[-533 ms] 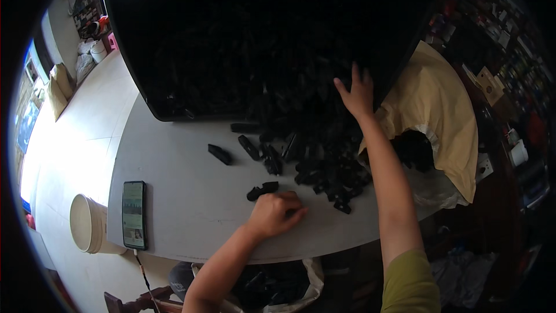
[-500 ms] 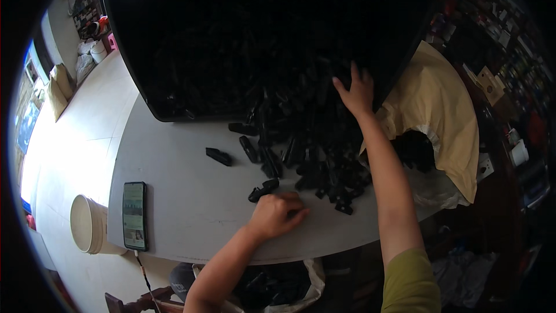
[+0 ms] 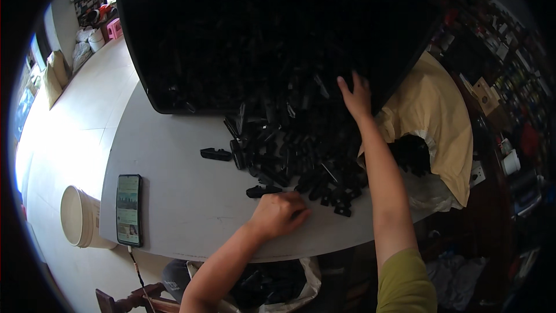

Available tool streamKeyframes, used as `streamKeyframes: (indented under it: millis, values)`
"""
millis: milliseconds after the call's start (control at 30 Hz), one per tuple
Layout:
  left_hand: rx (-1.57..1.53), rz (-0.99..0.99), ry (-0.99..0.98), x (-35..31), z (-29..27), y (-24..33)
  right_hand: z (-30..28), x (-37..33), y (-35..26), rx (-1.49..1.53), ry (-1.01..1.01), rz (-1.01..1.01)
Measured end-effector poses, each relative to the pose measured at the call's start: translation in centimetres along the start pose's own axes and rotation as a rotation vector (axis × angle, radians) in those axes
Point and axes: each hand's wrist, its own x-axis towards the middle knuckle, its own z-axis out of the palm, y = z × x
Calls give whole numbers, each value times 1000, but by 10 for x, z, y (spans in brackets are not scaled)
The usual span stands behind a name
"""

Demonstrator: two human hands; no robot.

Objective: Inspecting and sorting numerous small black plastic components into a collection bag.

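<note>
My right hand (image 3: 357, 98) reaches into the mouth of a large black bin (image 3: 152, 90), fingers apart over dark pieces; no grip on one shows. Small black plastic parts (image 3: 286, 156) spill from the bin onto the grey table (image 3: 174, 197) in a loose pile. My left hand (image 3: 279, 214) rests at the near side of the pile, fingers curled; what they enclose, if anything, is hidden. Just beyond its knuckles lies one black part (image 3: 262, 191). Another long black part (image 3: 215, 154) lies apart at the pile's left. The bin's inside is too dark to make out well.
Right of the pile lies a tan sack (image 3: 443, 122), its mouth showing black parts. A phone (image 3: 128, 208) with a cable lies at the table's left, near a cream bucket (image 3: 81, 217). Below the near edge, a white bag (image 3: 313, 281) holds more black parts.
More black parts have slid out of the bin onto the table, and the pile has spread left. My right hand has come slightly nearer. My left hand keeps its curled pose.
</note>
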Motion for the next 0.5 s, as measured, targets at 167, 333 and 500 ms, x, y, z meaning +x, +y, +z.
streamKeyframes:
  millis: [167,333,500]
  values:
    - [0,51,-56,1,4,2,10,-11,-14,159,-95,134]
    - [57,102,-62,-2,2,2,18,-34,-37,266,-162,95]
    - [138,215,105,4,3,5,32,-64,-49,281,-150,5]
